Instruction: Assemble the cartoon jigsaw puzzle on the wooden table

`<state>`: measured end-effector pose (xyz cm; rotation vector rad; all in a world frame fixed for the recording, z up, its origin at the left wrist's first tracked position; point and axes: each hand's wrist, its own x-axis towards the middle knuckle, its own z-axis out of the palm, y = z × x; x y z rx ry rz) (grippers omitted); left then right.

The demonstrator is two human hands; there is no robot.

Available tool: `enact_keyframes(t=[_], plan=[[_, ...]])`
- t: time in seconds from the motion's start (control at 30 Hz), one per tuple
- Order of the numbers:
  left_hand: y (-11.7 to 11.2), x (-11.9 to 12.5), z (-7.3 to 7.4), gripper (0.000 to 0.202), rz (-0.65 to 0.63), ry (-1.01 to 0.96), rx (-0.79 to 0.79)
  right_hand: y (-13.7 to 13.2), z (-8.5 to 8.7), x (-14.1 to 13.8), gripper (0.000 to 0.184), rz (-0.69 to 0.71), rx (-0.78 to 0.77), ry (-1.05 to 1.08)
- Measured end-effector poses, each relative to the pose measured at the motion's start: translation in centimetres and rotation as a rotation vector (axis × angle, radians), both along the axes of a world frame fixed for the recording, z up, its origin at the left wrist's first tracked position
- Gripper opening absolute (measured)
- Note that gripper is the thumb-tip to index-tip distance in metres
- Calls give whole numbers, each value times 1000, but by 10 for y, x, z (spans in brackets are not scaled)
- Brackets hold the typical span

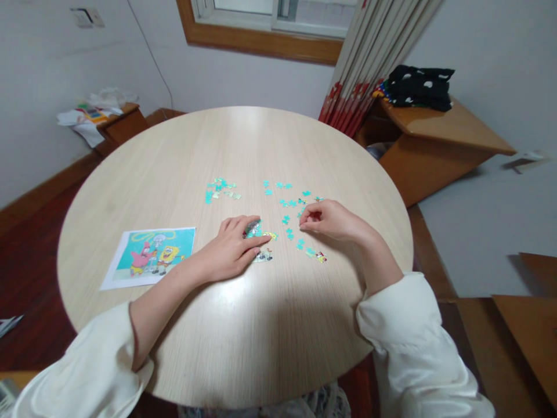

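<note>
My left hand [232, 247] lies with its fingers spread over a partly joined jigsaw puzzle [263, 255], covering much of it. To its right, my right hand [326, 219] is closed in a pinch just above the table; whatever sits between the fingertips is hidden. Around it lie several loose turquoise puzzle pieces [286, 220], some curving down to a red, white and yellow piece [321, 256]. Left of my left forearm rests a printed reference picture [154, 255] with cartoon figures on a turquoise background.
Another cluster of puzzle pieces [221, 184] lies farther back on the round wooden table [243, 337]. Behind, a wooden cabinet [444, 133] bears a black patterned cloth [420, 87] beside a curtain [369, 52]. Papers lie on a small stand [124, 122] at the left.
</note>
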<state>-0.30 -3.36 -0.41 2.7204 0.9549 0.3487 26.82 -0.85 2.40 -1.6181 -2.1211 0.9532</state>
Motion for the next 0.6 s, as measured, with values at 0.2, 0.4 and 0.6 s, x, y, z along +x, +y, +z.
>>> enact_keyframes(t=[0.2,0.4,0.6], plan=[[4,-2,-2,38,57,-52,33,1,-3,-2,10,-92,97,-38],[12,-7,1,30,100,-124,52,8,-12,10,13,-235,210,-30],[14,-8,0,32,106,-125,33,9,-16,7,16,-129,198,-77]])
